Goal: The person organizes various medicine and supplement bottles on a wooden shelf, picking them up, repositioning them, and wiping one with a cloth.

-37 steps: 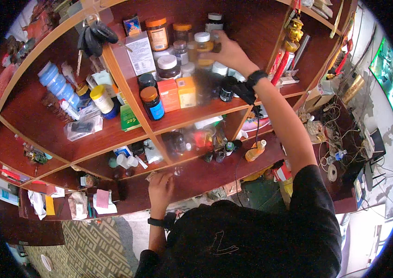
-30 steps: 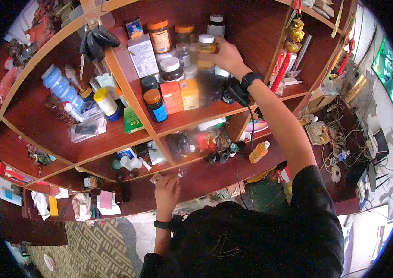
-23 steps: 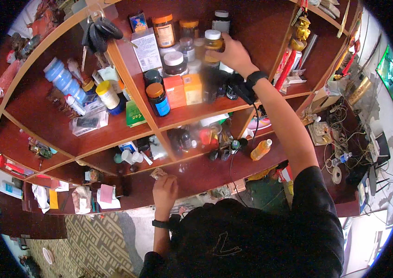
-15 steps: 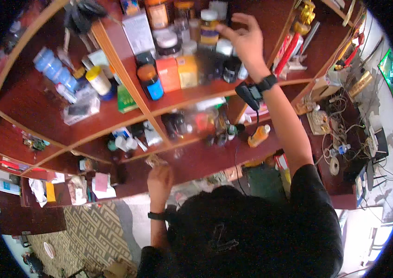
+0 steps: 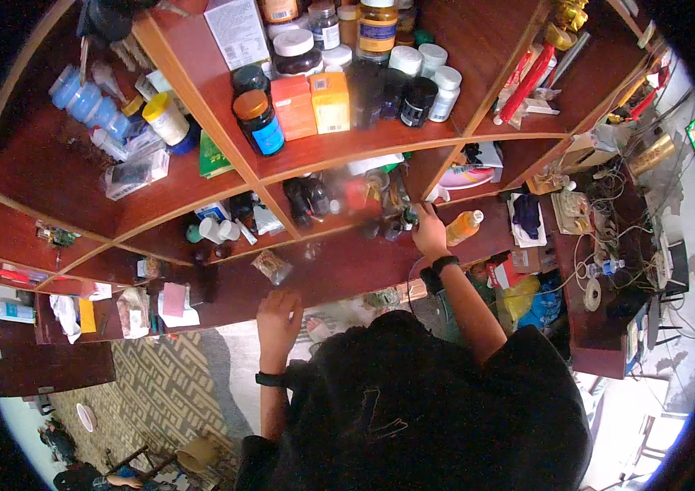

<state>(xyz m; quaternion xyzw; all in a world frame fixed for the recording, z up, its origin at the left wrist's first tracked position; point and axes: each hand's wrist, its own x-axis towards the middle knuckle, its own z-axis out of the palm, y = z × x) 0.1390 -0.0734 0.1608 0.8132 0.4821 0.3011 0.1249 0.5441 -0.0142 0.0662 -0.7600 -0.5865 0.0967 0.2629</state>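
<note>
Apparently, crinkled plastic (image 5: 271, 267) lies near the left hand (image 5: 279, 325).

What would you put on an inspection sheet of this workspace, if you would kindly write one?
Surface: reddish-brown counter below open shelving, bearing a clear bag and an orange bottle.
Things at hand: the bag lies just beyond the left hand; small dark bottles stand beside the right hand.
Clutter: an orange-capped jar, a yellow carton and many others crowd the shelf above.
Hands: left loosely curled; right at the bottles, contact unclear.
Cables: pale tangle on the right.
Surroundings: patterned floor covering, lower left.
</note>
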